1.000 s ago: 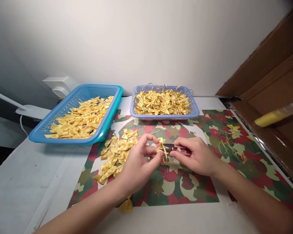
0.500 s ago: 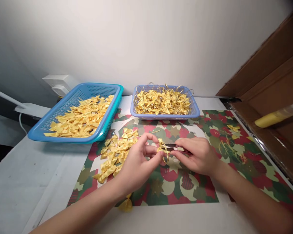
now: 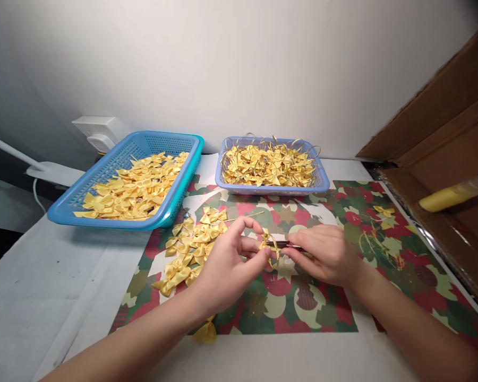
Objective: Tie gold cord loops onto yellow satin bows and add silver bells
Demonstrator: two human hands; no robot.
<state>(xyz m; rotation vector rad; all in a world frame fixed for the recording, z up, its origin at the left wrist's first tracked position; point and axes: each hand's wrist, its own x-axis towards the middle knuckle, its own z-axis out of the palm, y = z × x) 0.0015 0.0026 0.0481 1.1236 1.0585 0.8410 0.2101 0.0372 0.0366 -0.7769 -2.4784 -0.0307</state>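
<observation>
My left hand pinches a small yellow ribbon bow with a loop of gold cord hanging from it. In my right hand are dark-bladed thread snips, gripped between thumb and fingers. Their blades lie together, with the tips at the bow; my left fingers partly hide where they meet it. Several loose yellow bows lie left of my left hand, and a single bow sits below my left forearm.
A blue basket of yellow bows stands at the left. Another basket, at the back, holds bows with gold cord loops. Thread scraps lie on the patterned sheet. Cardboard and a yellow-filled tube are at the right.
The snips' blades, spread apart before, have come together at the bow. The bow and cord loop have turned slightly. Both hands stay in nearly the same place.
</observation>
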